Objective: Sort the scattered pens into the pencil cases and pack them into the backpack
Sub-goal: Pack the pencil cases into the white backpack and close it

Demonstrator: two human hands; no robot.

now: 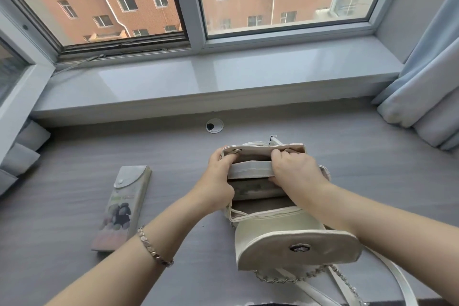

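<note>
- Backpack (pixel 275 227) sits mid-bench (pixel 74 156), flap dropped toward 6 o'clock to bare its mouth.
- Left hand (pixel 218 176) and right hand (pixel 295 169) clasp a pencil case (pixel 248 169) there, likely loading it.
- Second pencil case (pixel 124 206): 9 o'clock.

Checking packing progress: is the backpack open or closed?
Open. The backpack has its flap folded back; left hand and right hand hold a pale case at its mouth.
</note>
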